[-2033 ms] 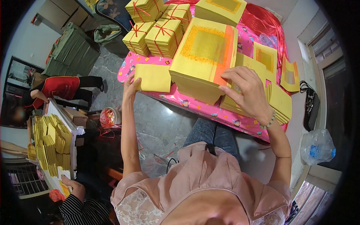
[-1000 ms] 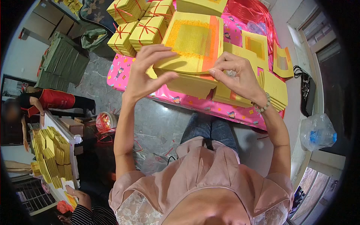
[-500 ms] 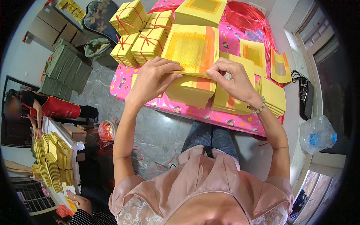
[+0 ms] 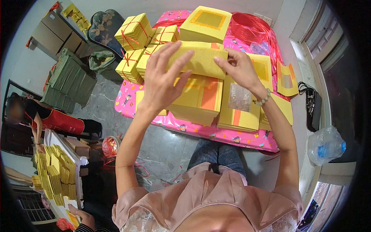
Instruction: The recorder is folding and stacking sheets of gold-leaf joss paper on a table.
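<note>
A yellow paper sheet (image 4: 201, 63) is bent over on top of a tall paper stack (image 4: 193, 112), its plain ribbed side showing. My right hand (image 4: 244, 72), with a beaded bracelet on the wrist, pinches the sheet's right edge between thumb and fingers. My left hand (image 4: 160, 83) hovers over the sheet's left part with fingers spread; whether it touches the paper I cannot tell. The stack's top has an orange stripe and a yellow-gold patch. Beside it on the right lies a lower stack (image 4: 233, 120) with a silver patch.
Yellow bundles tied with red string (image 4: 133, 33) stand at the far left of the pink-covered table (image 4: 125, 94). A larger stack (image 4: 189, 25) and red string (image 4: 251, 19) lie at the back. A co-worker (image 4: 58, 116) handles yellow paper piles (image 4: 58, 170) on the left.
The sheet's near edge has been lifted and turned away from me, so its plain side now shows. My left fingers have come off that edge and spread; my right hand still pinches it.
</note>
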The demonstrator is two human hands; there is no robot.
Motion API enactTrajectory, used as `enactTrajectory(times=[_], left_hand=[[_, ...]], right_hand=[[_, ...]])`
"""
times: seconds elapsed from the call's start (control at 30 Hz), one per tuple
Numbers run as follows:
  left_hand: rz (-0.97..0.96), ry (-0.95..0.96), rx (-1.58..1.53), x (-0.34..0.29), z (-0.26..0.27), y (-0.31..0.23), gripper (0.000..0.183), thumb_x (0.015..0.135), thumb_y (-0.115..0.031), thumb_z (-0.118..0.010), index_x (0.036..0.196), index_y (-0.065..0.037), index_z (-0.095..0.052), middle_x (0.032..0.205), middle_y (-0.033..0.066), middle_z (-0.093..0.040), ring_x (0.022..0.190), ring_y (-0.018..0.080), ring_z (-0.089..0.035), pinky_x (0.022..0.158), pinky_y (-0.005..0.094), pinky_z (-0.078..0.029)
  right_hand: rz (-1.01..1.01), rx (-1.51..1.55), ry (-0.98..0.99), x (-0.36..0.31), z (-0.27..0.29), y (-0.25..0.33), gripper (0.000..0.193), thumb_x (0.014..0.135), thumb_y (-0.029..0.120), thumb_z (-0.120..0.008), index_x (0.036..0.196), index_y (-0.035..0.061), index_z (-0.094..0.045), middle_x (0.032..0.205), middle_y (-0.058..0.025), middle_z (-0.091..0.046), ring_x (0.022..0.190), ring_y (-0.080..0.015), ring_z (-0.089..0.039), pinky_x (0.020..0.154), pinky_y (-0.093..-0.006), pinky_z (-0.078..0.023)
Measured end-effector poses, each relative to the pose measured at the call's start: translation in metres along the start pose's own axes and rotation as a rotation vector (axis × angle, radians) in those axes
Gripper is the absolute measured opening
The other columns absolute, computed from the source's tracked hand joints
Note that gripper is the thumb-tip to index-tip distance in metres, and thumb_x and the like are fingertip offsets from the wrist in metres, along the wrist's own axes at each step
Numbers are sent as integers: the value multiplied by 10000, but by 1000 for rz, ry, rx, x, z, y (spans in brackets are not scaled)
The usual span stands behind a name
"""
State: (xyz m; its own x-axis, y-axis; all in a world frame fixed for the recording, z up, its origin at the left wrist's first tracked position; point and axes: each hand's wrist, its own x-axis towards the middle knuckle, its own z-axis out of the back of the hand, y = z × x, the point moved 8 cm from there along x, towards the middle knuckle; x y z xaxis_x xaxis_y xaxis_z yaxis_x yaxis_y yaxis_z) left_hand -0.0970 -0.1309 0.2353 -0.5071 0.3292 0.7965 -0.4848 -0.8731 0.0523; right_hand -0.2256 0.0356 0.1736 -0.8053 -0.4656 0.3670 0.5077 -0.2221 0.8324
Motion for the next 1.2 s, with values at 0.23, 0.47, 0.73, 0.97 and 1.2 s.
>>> enactTrajectory(times=[0.23,0.47,0.73,0.97,1.2], left_hand=[[67,363,-87,-11,-64,5,615,913,-389,-643,1453,-160,-458,1459,182,-432,1360,396,-380,1118,509,-327],[93,534,-32,-15,-95,19,700,962,-537,-513,1521,-150,-346,1506,240,-356,1409,436,-298,1167,533,-237],[115,585,-73,-15,-101,21,731,960,-568,-505,1519,-124,-349,1512,244,-355,1412,438,-300,1170,533,-230],[134,584,-104,-16,-106,22,746,956,-573,-510,1528,-128,-336,1517,249,-348,1412,443,-298,1166,533,-234],[182,532,-176,-19,-109,25,619,1005,-481,-467,1505,-131,-361,1529,260,-326,1415,454,-290,1165,536,-235]], right_hand=[[-67,-42,-21,56,12,-51,334,916,325,-680,914,-9,-687,628,-4,-575,594,-67,-484,546,-294,-394],[258,-535,-336,60,25,-19,338,860,308,-731,846,-12,-624,729,-77,-603,690,-231,-610,680,-383,-509],[169,-620,121,100,-34,-18,285,955,226,-543,1021,4,-708,989,-201,-704,940,-369,-667,843,-457,-514],[123,-644,179,118,-52,-41,280,926,179,-498,855,-14,-688,884,-257,-683,870,-431,-661,828,-526,-509],[135,-599,194,119,-51,-43,262,908,168,-498,882,-3,-695,893,-235,-691,885,-415,-662,820,-508,-511]])
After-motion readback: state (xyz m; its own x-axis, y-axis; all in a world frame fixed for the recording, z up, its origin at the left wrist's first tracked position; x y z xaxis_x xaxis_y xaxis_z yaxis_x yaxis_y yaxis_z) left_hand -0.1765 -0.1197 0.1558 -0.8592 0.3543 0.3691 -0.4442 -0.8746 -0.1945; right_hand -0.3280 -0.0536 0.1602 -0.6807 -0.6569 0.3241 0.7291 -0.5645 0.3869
